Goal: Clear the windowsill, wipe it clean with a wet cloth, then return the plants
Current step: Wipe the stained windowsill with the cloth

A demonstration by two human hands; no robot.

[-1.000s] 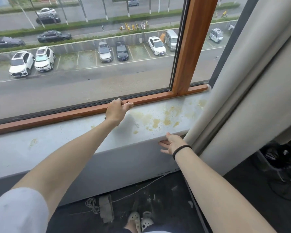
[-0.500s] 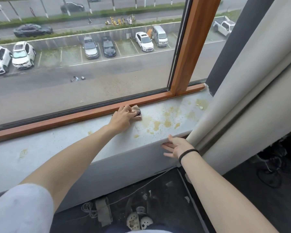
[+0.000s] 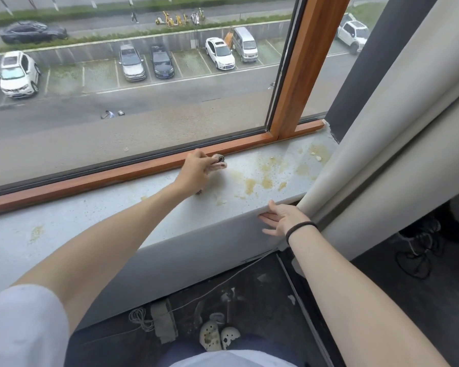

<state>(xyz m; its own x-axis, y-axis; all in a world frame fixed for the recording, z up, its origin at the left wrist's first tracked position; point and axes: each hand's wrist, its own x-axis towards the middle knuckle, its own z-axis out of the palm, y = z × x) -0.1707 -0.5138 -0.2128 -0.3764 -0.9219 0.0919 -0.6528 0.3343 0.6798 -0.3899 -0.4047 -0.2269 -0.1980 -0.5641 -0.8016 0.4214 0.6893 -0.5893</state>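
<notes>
The pale grey windowsill [image 3: 96, 215] runs under the wooden window frame and carries no plants. Yellow-brown stains [image 3: 265, 178] mark its right end. My left hand [image 3: 195, 172] grips a small patterned cloth [image 3: 220, 162] and presses it on the sill by the frame, just left of the stains. A bit of the cloth shows below the hand. My right hand [image 3: 282, 218], a black band on its wrist, rests with straight fingers against the sill's front edge beside the curtain.
A cream curtain [image 3: 398, 123] hangs at the right, touching the sill's end. The wooden frame post [image 3: 302, 67] stands behind the stains. On the dark floor below lie a white cable [image 3: 141, 317], my white shoes [image 3: 217, 337] and black cords [image 3: 419, 250].
My left hand with the cloth has slid right along the sill toward the stains. The right hand has stayed on the front edge. The view has shifted slightly.
</notes>
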